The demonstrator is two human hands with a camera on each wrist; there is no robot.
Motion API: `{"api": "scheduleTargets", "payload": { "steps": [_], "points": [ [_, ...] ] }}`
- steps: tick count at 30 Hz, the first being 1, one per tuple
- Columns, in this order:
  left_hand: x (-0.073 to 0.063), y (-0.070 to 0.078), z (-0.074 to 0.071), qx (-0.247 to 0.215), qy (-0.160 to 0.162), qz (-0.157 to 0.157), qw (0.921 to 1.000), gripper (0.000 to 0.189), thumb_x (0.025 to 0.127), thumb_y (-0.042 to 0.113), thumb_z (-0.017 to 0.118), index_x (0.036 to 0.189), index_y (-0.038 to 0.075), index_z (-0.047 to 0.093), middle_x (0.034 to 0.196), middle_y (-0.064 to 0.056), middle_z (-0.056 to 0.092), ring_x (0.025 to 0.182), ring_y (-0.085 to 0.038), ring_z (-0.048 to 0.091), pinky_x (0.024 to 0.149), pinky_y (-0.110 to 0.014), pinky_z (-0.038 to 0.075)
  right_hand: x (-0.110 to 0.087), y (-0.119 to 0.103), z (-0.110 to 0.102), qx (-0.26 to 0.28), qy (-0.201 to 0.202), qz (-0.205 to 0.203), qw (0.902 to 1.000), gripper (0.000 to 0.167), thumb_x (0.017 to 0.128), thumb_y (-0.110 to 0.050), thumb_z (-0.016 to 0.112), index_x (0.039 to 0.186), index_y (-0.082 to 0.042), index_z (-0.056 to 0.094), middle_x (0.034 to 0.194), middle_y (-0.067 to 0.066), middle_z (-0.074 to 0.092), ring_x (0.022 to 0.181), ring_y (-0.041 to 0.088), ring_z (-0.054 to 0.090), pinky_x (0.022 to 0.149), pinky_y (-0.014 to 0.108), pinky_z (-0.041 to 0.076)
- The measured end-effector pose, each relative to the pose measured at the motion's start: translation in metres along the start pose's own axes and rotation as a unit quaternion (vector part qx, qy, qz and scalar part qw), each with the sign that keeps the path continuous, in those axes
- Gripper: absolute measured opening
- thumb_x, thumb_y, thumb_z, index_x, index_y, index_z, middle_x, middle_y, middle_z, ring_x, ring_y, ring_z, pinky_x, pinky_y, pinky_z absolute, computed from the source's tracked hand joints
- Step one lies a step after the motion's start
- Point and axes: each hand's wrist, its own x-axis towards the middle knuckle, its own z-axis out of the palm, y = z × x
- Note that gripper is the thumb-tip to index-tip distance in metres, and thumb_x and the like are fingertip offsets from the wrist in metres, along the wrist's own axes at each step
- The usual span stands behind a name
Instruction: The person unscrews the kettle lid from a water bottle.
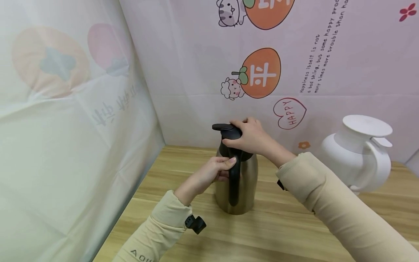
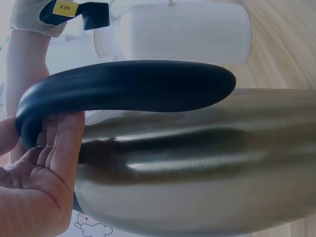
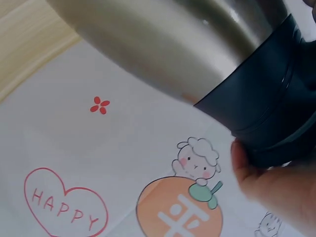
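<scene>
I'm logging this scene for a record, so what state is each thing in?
Steel jug: upright on the wooden table; contents hidden.
Black lid: on the steel jug; locked or loose, cannot tell.
Black handle: held near its top by the left hand.
Right hand: gripping the black lid.
White jug: upright, top covered, untouched.

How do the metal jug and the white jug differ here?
Colour: the metal jug has a silvery body, black handle and black top; the white jug is white, handle included.
Shape: the metal jug is taller and slimmer; the white jug has a rounder belly.
Contact: the left hand holds the metal jug's black handle, the right hand its black top; neither hand touches the white jug.
Shared: each has a handle.
</scene>
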Motion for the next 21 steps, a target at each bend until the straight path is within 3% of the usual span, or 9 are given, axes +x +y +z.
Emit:
{"api": "scheduleTargets", "payload": {
  "steps": [7, 11, 15, 18, 21],
  "points": [
    [0.001, -0.002, -0.001, -0.002, -0.007, 0.007, 1.0, 0.046, 0.101, 0.03, 0.041, 0.123, -0.008, 0.056, 0.106, -0.02, 0.069, 0.079, -0.005, 0.066, 0.088, -0.033, 0.055, 0.002, 0.005, -0.006, 0.022, -0.044, -0.037, 0.9981, 0.07, 0.08, -0.03, 0.056, 0.146, -0.015, 0.039, 0.144, 0.022, 0.037, 0.121, 0.038, 0.035, 0.093, 0.048, 0.037],
    [0.0, -0.001, -0.001, -0.003, -0.007, 0.007, 0.9999, 0.045, 0.101, 0.03, 0.041, 0.123, -0.007, 0.055, 0.11, -0.024, 0.067, 0.081, -0.006, 0.066, 0.089, -0.033, 0.054, 0.002, 0.001, -0.009, 0.013, -0.057, -0.047, 0.9972, 0.069, 0.08, -0.029, 0.053, 0.146, -0.015, 0.039, 0.15, 0.021, 0.032, 0.13, 0.042, 0.032, 0.103, 0.053, 0.033],
    [0.0, -0.001, -0.001, -0.001, -0.003, 0.006, 1.0, 0.045, 0.101, 0.03, 0.042, 0.122, -0.007, 0.056, 0.112, -0.025, 0.066, 0.081, -0.005, 0.066, 0.088, -0.032, 0.055, 0.0, -0.007, -0.008, -0.011, -0.043, -0.008, 0.999, 0.07, 0.086, -0.044, 0.056, 0.146, -0.013, 0.038, 0.15, 0.025, 0.03, 0.133, 0.045, 0.031, 0.105, 0.057, 0.034],
    [0.0, -0.001, 0.0, 0.0, -0.002, 0.004, 1.0, 0.045, 0.101, 0.031, 0.042, 0.121, -0.007, 0.056, 0.111, -0.024, 0.067, 0.079, -0.005, 0.065, 0.087, -0.031, 0.055, -0.001, -0.012, -0.007, -0.031, -0.021, 0.031, 0.9988, 0.079, 0.084, -0.057, 0.059, 0.144, -0.01, 0.04, 0.14, 0.028, 0.039, 0.124, 0.044, 0.038, 0.097, 0.054, 0.041],
    [-0.001, -0.001, 0.0, -0.001, -0.003, 0.004, 1.0, 0.045, 0.101, 0.031, 0.042, 0.121, -0.007, 0.057, 0.11, -0.023, 0.067, 0.079, -0.005, 0.065, 0.087, -0.03, 0.055, -0.001, -0.014, -0.006, -0.037, -0.006, 0.044, 0.9983, 0.076, 0.083, -0.056, 0.061, 0.139, -0.006, 0.045, 0.13, 0.028, 0.047, 0.116, 0.042, 0.042, 0.09, 0.049, 0.044]
  ]
}}
